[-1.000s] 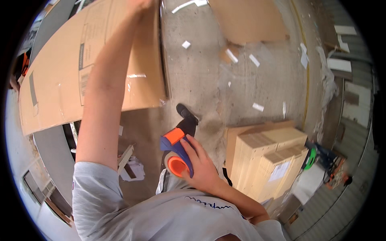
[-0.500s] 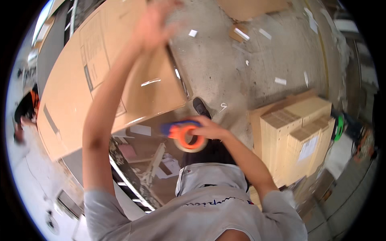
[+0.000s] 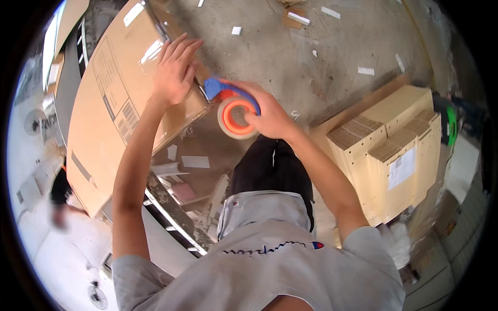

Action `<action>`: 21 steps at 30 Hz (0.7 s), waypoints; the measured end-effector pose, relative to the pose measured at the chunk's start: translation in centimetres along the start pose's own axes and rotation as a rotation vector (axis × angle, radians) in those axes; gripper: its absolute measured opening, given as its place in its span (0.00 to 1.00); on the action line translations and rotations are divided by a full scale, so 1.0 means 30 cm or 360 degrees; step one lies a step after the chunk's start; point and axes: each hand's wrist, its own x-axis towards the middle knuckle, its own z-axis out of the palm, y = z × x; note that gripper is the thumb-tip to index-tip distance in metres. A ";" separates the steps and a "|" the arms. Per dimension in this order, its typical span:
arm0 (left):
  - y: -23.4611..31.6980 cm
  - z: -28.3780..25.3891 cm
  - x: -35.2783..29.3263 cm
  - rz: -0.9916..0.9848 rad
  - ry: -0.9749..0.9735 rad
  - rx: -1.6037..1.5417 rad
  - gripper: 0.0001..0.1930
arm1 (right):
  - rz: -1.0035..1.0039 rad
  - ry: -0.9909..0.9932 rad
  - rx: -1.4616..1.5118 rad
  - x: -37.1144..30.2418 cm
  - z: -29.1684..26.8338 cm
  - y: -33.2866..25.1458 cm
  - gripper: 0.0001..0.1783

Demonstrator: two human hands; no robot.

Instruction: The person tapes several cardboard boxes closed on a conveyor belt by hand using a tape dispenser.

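Observation:
My left hand (image 3: 174,70) lies flat, fingers spread, on top of a large brown cardboard box (image 3: 111,109) near its right edge. My right hand (image 3: 267,116) grips a tape dispenser (image 3: 233,109) with a blue handle and an orange roll. The dispenser's front end touches the box edge just right of my left hand. A strip of clear tape shines along the box top.
Bundles of flat folded cardboard (image 3: 391,150) are stacked at my right. The concrete floor (image 3: 321,57) is strewn with white paper scraps. A metal table frame (image 3: 171,212) and loose papers lie below the box. Another person (image 3: 59,192) stands at far left.
The box has come closer and lower in view. My right hand has raised the tape dispenser from waist height up to the box edge, beside my left hand.

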 end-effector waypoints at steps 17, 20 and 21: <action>0.082 -0.054 0.098 0.0403 -0.0226 -0.0182 0.18 | 0.0479 -0.0609 0.0555 -0.095 0.064 0.075 0.35; 0.225 -0.082 0.105 0.0713 -0.0522 -0.0454 0.20 | 0.0131 -0.1278 0.0214 -0.039 0.335 0.248 0.31; 0.242 -0.106 0.093 0.0804 -0.0708 -0.0388 0.20 | 0.0064 -0.1361 0.0202 -0.038 0.401 0.287 0.31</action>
